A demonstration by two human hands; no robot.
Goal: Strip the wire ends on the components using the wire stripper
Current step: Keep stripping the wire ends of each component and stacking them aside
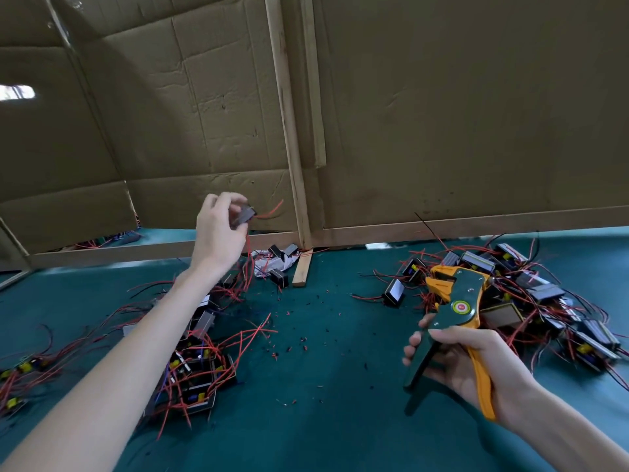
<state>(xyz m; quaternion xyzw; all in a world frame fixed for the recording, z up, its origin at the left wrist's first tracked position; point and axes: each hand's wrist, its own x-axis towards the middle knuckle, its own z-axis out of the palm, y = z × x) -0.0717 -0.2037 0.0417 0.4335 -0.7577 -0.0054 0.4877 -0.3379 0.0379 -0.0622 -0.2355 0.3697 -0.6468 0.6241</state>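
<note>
My left hand (218, 229) is raised above the left pile and pinches a small dark component (244, 214) whose red wires trail out to the right and down. My right hand (469, 361) grips the handles of a green and orange wire stripper (452, 311), held over the table with its jaws pointing up and left. The stripper's jaws hold nothing. The component and the stripper are well apart.
A heap of components with red wires (197, 362) lies on the teal table at left, another heap (531, 301) at right behind the stripper. Wire insulation scraps (303, 335) dot the middle. A cardboard wall on a wooden frame (292, 131) stands behind, with a few components (280, 264) at its foot.
</note>
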